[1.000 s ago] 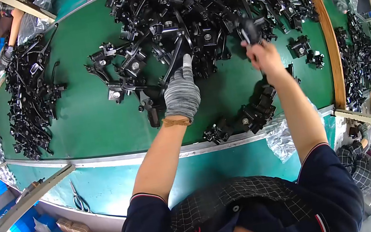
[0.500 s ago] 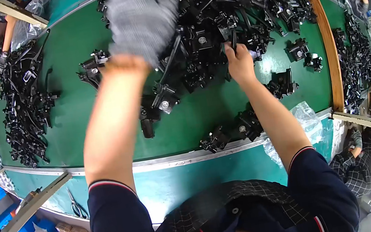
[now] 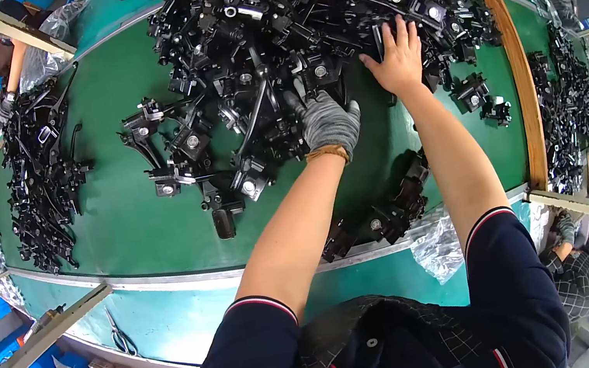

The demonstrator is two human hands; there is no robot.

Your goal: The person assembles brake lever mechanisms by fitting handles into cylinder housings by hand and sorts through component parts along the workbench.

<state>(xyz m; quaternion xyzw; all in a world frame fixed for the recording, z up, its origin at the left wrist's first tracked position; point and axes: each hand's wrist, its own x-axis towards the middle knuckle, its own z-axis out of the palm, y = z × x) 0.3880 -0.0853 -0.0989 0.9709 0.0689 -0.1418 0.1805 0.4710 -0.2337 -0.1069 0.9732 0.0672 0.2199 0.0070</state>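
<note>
A large heap of black brake lever assemblies [image 3: 229, 38], some with round silvery caps, covers the far part of the green bench. My left hand [image 3: 332, 127] wears a grey knit glove and reaches into the heap's near edge. Its thumb stands apart, and its fingers touch the black parts there, the tips partly hidden. Bare and spread, my right hand [image 3: 399, 61] lies against the heap's right side, fingers stretched over the parts. Left of my gloved hand, a smaller cluster of lever assemblies [image 3: 188, 141] spreads toward me.
Several black parts [image 3: 395, 215] lie by the bench's front edge, near a clear plastic bag [image 3: 438, 247]. A wooden divider [image 3: 521, 81] bounds the right side. Another pile of levers [image 3: 41, 177] sits at left. Pliers [image 3: 121, 334] rest below; co-workers are at both sides.
My left hand has come down from above the heap, moving right and nearer to me. My right hand has moved slightly right and farther away, and its fingers have spread.
</note>
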